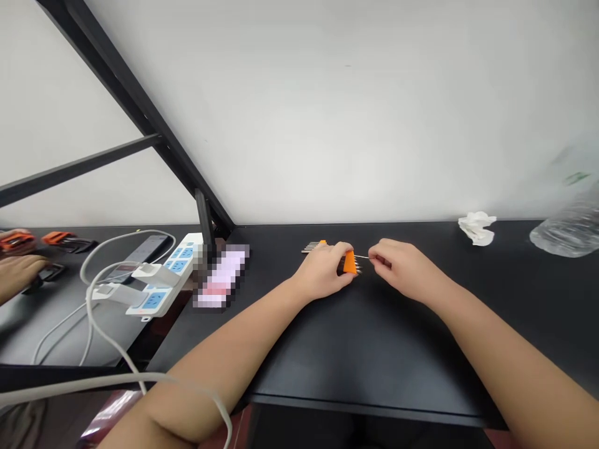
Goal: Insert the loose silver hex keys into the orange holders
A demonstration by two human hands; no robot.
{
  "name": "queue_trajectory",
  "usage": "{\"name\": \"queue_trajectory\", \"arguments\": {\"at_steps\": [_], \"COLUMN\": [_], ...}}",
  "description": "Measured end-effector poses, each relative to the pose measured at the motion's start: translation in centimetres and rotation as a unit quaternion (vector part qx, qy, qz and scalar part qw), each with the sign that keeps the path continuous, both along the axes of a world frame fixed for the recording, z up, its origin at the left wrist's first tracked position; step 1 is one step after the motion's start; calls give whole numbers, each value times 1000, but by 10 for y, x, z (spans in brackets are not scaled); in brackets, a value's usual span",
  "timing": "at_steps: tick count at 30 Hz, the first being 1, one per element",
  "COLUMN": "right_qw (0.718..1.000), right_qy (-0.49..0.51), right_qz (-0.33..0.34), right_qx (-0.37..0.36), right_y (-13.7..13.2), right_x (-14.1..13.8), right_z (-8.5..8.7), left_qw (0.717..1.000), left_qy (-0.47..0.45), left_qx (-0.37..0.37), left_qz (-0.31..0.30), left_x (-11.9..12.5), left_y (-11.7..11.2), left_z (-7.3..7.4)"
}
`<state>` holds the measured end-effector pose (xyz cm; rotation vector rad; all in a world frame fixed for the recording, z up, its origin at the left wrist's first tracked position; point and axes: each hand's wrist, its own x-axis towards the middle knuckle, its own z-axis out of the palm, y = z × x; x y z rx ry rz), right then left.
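My left hand [326, 269] rests on the black table [365, 349], its fingers closed round a small orange holder [349, 262] with thin metal pins sticking out of it. My right hand [401, 268] sits just to the right, pinching a thin metal rod [361, 256] whose tip meets the orange holder. Behind my left hand lies a row of more thin metal pieces with an orange part [314, 246].
A white power strip [165, 282] with plugs and white cables [105, 337] lies at the left, by a black metal frame [140, 118]. A crumpled tissue [477, 227] and a clear plastic bottle [568, 229] lie at the back right. Another person's hand [16, 274] shows far left.
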<state>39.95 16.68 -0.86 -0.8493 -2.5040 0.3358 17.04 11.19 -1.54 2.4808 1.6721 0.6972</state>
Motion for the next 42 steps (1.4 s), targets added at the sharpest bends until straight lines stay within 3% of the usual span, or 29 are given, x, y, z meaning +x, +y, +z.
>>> {"name": "queue_trajectory", "arguments": {"at_steps": [5,8,12,16,18,20,22,24,27,32,36,42], "right_qw": [1000,999,980,913,900,925,965,986,977,950,960,993], "right_qy": [-10,27,111,174,167,114,35,-29,-130,-212,-190,-25], "right_qz": [2,46,71,57,52,35,-7,-68,-117,-143,-132,-39], "right_qx": [28,-2,-150,-364,-399,-361,-260,-151,-122,-177,-157,-110], "right_y": [-4,-8,-9,-2,4,11,21,32,43,36,21,9], "right_x": [-1,-2,-2,-5,-4,1,10,21,32,23,11,6], "right_z": [3,9,15,7,3,0,-3,-6,-10,-7,1,7], "left_qw": [1000,999,996,989,988,989,991,994,997,997,996,997], "left_qy": [6,-6,-47,-49,-36,-32,-26,-24,-21,-21,-25,-24], "left_qx": [4,16,14,-32,-36,-31,-27,-25,-33,-55,-59,-31], "left_qz": [-14,-30,-78,-134,-143,-142,-127,-103,-70,-56,-65,-59], "left_x": [2,3,6,10,10,9,6,3,1,1,1,0], "left_y": [0,-2,-4,-6,-7,-8,-6,-4,-2,0,1,3], "left_z": [3,4,4,6,8,8,7,5,3,0,-1,-2]}}
